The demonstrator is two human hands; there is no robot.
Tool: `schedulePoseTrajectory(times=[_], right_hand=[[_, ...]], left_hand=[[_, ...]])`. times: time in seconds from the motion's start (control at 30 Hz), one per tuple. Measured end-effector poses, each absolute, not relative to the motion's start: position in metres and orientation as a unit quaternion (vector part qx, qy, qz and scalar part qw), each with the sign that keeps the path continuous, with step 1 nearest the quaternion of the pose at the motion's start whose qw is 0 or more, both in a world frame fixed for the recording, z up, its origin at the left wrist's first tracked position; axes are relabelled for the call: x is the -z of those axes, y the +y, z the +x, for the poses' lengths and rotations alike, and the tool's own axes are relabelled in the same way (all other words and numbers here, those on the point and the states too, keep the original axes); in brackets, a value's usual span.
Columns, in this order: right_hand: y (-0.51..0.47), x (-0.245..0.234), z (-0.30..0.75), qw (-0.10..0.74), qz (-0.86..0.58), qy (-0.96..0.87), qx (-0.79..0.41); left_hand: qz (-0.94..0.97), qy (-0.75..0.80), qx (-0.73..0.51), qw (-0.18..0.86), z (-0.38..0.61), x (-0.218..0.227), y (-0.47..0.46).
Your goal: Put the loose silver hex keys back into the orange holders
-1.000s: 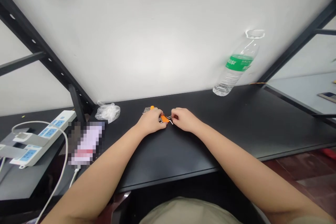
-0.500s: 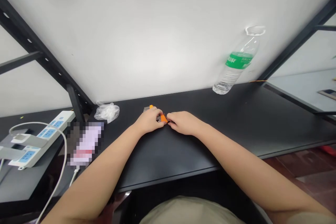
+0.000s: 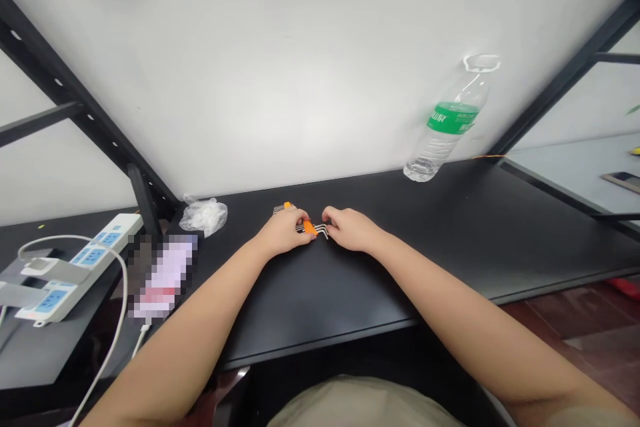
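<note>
My left hand (image 3: 283, 232) is closed around an orange holder (image 3: 310, 227) of a hex key set, just above the black tabletop. A second orange part (image 3: 287, 205) and several thin metal shafts show past its far side. Bent silver hex keys (image 3: 323, 231) stick out of the holder toward the right. At those bent ends is my right hand (image 3: 353, 229), its fingers curled and thumb and forefinger close together. Whether a key sits between its fingertips is hidden.
Behind the black table (image 3: 320, 307) rises a white wall. A clear bottle with a green label (image 3: 453, 118) stands back right. To the left lie a crumpled plastic bag (image 3: 204, 215), a blurred phone (image 3: 167, 273) on a cable, and a white power strip (image 3: 83, 267).
My right hand has drawn slightly up and away from the holder, so the bent key ends now show between the hands. My left hand keeps its hold in nearly the same place.
</note>
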State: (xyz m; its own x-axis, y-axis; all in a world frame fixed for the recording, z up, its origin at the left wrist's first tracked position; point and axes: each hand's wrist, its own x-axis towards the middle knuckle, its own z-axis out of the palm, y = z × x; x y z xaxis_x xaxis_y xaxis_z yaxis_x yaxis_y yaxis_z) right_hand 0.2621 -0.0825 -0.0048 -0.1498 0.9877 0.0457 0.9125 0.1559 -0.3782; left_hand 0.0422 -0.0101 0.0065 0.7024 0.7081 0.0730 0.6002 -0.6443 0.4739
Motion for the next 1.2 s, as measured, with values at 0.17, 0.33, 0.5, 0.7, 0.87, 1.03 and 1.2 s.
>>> schedulePoseTrajectory(times=[0.17,0.33,0.5,0.7,0.87,1.03,1.2], right_hand=[[-0.085,0.004,0.259,0.142,-0.615,-0.766,-0.121],[-0.088,0.004,0.252,0.128,-0.623,-0.770,-0.060],[-0.084,0.004,0.253,0.120,-0.659,-0.740,-0.063],[-0.081,0.006,0.262,0.107,-0.703,-0.701,-0.051],[-0.080,0.007,0.277,0.108,-0.718,-0.688,-0.009],[-0.077,0.011,0.286,0.130,-0.621,-0.773,-0.012],[-0.078,0.012,0.280,0.165,-0.584,-0.794,-0.024]], left_hand=[[0.893,0.372,-0.131,0.215,0.043,-0.007,-0.010],[0.896,0.368,-0.134,0.208,0.044,-0.008,-0.010],[0.884,0.397,-0.126,0.213,0.046,-0.007,-0.011],[0.872,0.423,-0.124,0.214,0.047,-0.002,-0.010],[0.874,0.416,-0.152,0.198,0.043,-0.001,-0.009],[0.880,0.388,-0.189,0.197,0.039,-0.002,-0.007],[0.875,0.347,-0.262,0.213,0.038,-0.002,-0.007]])
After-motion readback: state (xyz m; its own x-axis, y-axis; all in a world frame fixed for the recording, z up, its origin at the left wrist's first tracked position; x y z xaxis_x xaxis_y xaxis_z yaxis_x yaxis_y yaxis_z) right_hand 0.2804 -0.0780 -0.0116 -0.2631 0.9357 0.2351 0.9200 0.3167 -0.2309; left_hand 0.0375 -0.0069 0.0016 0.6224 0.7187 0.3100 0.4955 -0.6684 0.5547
